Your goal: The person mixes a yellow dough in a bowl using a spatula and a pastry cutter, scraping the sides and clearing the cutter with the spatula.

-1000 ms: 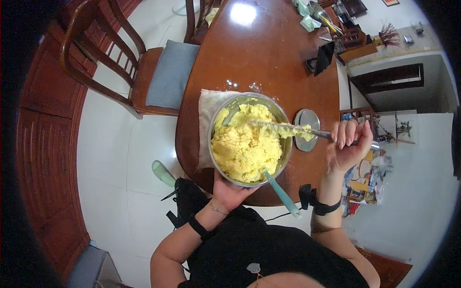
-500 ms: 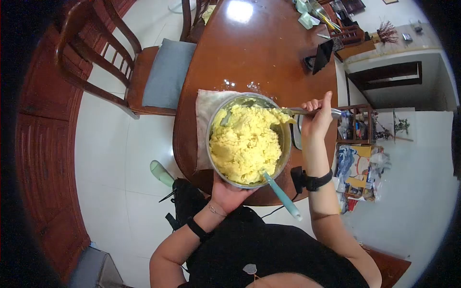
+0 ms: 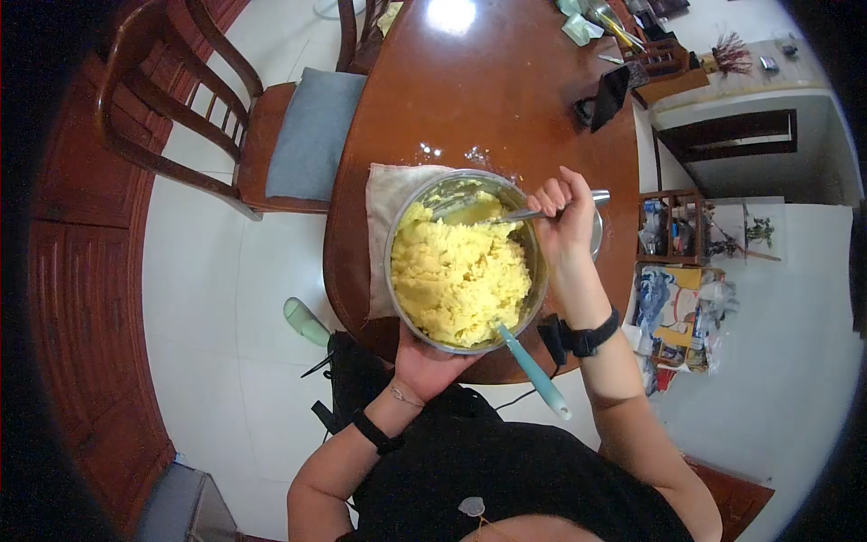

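A round metal bowl (image 3: pixel 390 271) full of lumpy yellow mash (image 3: pixel 461 275) rests at the table's near end, partly on a pale cloth. My left hand (image 3: pixel 432 366) cups the bowl's near side, its fingers partly hidden beneath. In my right hand (image 3: pixel 564 221), fingers wrapped round its handle, is a metal spoon (image 3: pixel 519 216); its head is hidden in the mash by the far wall. A spatula with a light blue handle (image 3: pixel 535 372) leans over the near right rim, its tip sunk in the mash. Smeared bowl wall shows at the far side.
The pale cloth (image 3: pixel 384 208) lies under the bowl's left side on the brown wooden table (image 3: pixel 452 99). A dark phone-like device on a stand (image 3: pixel 610 98) is at the far right. To the left is a wooden chair with a grey cushion (image 3: pixel 316 135). A lid-like round edge (image 3: pixel 597 233) shows behind my right hand.
My right hand has moved left with the spoon, over the bowl's right rim, and its fingers have curled tighter. Mash at the far side has shifted, baring more wall. My left hand stays put.
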Motion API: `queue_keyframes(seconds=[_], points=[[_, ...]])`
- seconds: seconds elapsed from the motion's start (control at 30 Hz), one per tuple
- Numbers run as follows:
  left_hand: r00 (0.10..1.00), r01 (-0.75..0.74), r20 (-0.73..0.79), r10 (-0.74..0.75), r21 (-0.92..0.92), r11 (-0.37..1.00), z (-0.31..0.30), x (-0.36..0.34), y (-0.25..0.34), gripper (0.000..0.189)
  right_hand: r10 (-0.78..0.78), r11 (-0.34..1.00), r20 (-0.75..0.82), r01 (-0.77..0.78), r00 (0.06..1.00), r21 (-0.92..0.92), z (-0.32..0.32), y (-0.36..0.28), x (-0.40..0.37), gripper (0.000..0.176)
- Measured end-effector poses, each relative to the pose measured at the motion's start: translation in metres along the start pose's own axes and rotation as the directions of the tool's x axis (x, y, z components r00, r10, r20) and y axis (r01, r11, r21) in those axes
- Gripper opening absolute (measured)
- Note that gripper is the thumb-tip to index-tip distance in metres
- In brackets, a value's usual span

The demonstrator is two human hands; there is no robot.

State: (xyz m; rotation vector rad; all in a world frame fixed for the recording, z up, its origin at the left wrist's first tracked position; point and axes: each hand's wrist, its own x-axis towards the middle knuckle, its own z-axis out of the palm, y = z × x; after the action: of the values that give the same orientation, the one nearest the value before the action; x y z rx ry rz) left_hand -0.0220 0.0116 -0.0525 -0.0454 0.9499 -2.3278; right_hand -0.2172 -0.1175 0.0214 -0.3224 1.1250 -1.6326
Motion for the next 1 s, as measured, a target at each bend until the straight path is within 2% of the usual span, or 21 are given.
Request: queue_keyframes(seconds=[0.03,0.1,0.13,0.2,0.27,0.33,0.53,0.6,0.67,0.7,0.73,0.77,0.8,0.83,0.87,0.9,0.97,1.0], points=[[1.0,-0.002,-0.01,0.001,-0.025,1.0,-0.001,0.0,0.0,0.075,0.001,1.0,-0.002,-0.001,1.0,0.002,0.001,-0.002,-0.008,0.033],[1.0,-0.016,0.001,0.016,-0.012,1.0,-0.006,0.0,-0.002,0.076,0.024,1.0,0.146,-0.025,0.989,0.004,0.004,-0.006,-0.027,0.038],[0.999,-0.029,0.016,0.029,0.0,1.0,-0.009,0.001,-0.002,0.076,0.021,1.0,0.145,-0.022,0.989,0.007,0.004,-0.01,-0.036,0.038],[0.999,-0.034,0.019,0.034,0.016,0.999,-0.012,0.0,-0.004,0.076,-0.007,0.995,0.346,0.041,0.938,-0.091,0.003,-0.017,-0.054,0.04],[0.999,-0.035,0.019,0.035,0.028,0.999,-0.013,0.001,-0.007,0.077,-0.013,0.995,0.371,0.047,0.929,-0.084,0.001,-0.024,-0.069,0.039],[0.997,-0.07,0.043,0.068,0.05,0.996,-0.01,0.003,-0.012,0.077,-0.037,0.977,0.525,0.14,0.85,-0.159,-0.001,-0.033,-0.08,0.039],[0.996,-0.074,0.06,0.071,0.049,0.996,-0.004,0.006,-0.019,0.067,-0.082,0.955,0.567,0.227,0.82,-0.19,0.014,-0.059,-0.097,0.04],[0.992,-0.09,0.102,0.08,0.095,0.991,-0.007,0.013,-0.019,0.07,-0.117,0.939,0.48,0.254,0.87,-0.233,0.022,-0.068,-0.098,0.039],[0.985,-0.11,0.146,0.09,0.137,0.985,-0.008,0.016,-0.021,0.074,-0.128,0.918,0.514,0.298,0.848,-0.263,0.028,-0.078,-0.098,0.038],[0.967,-0.252,0.172,0.188,0.516,0.819,-0.008,0.018,-0.022,0.07,-0.194,0.896,0.472,0.351,0.86,-0.272,0.032,-0.084,-0.1,0.037],[0.934,-0.346,0.24,0.266,0.797,0.495,-0.009,0.018,-0.023,0.067,-0.262,0.87,0.431,0.404,0.863,-0.281,0.035,-0.09,-0.105,0.036],[0.892,-0.374,0.335,0.305,0.924,0.076,-0.01,0.019,-0.026,0.063,-0.305,0.862,0.389,0.426,0.869,-0.276,0.041,-0.097,-0.112,0.036],[0.847,-0.329,0.441,0.298,0.874,-0.358,-0.011,0.021,-0.029,0.06,-0.334,0.852,0.398,0.454,0.855,-0.261,0.039,-0.106,-0.116,0.036],[0.806,-0.216,0.537,0.247,0.657,-0.722,-0.01,0.023,-0.032,0.056,-0.357,0.86,0.365,0.455,0.86,-0.232,0.039,-0.112,-0.121,0.036],[0.784,-0.05,0.598,0.164,0.325,-0.945,-0.004,0.024,-0.032,0.053,-0.373,0.869,0.322,0.449,0.87,-0.207,0.045,-0.115,-0.122,0.037],[0.749,-0.106,0.624,0.222,0.444,-0.89,0.003,0.026,-0.04,0.044,-0.377,0.867,0.326,0.454,0.867,-0.204,0.047,-0.116,-0.127,0.037],[0.754,-0.083,0.619,0.221,0.423,-0.902,-0.004,0.032,-0.045,0.046,-0.468,0.836,0.175,0.498,0.866,-0.229,0.052,-0.114,-0.135,0.038],[0.764,-0.062,0.606,0.22,0.408,-0.911,-0.008,0.035,-0.049,0.049,-0.467,0.837,0.177,0.498,0.866,-0.227,0.053,-0.112,-0.139,0.038]])
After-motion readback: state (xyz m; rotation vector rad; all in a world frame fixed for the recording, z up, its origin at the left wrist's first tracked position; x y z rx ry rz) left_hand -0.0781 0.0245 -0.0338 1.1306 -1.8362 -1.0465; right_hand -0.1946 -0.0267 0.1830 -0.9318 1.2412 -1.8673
